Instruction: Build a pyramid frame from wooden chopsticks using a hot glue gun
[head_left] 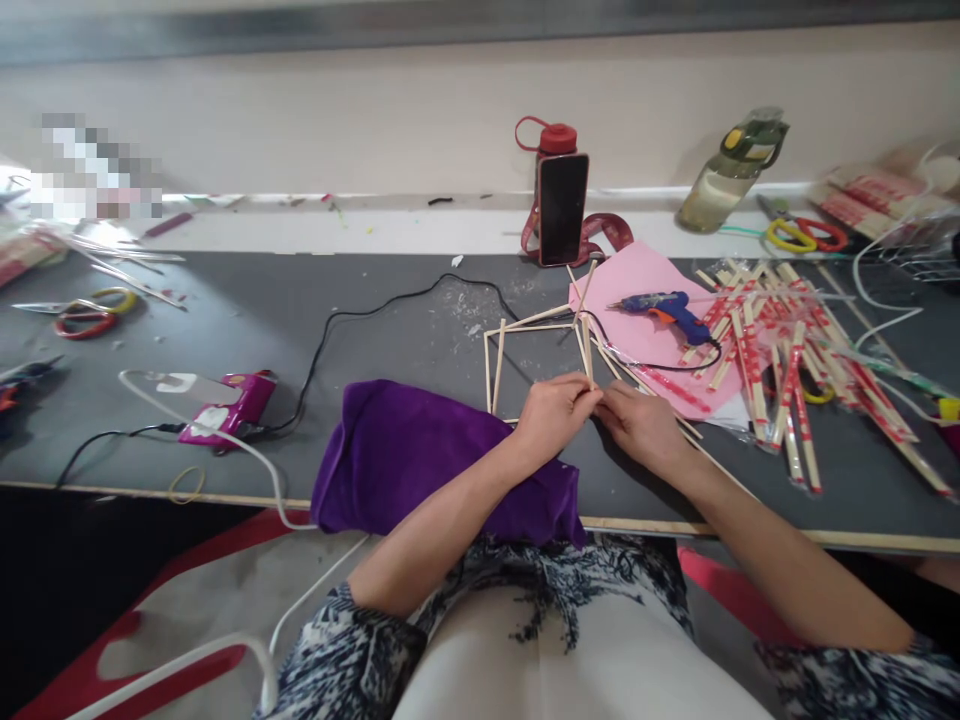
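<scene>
An angular frame of thin wooden sticks [517,325], which look like chopsticks, stands on the grey table in front of me. My left hand [559,412] pinches the frame at its near right corner, thumb and fingers pressed together. Right against it, my right hand [643,425] has its fingers closed on the same corner; its fingertips are partly hidden. Beneath my left forearm lies a folded purple cloth [420,455]. Beyond my right hand, a blue glue gun [667,312] rests on pink paper [637,275].
Many wrapped chopsticks [791,385] are heaped on the right. A black cord [390,303] crosses the table from a pink power strip [229,408]. A phone [562,210] leans on a red-capped bottle [558,138]; a water bottle [724,180] and scissors [806,235] stand behind.
</scene>
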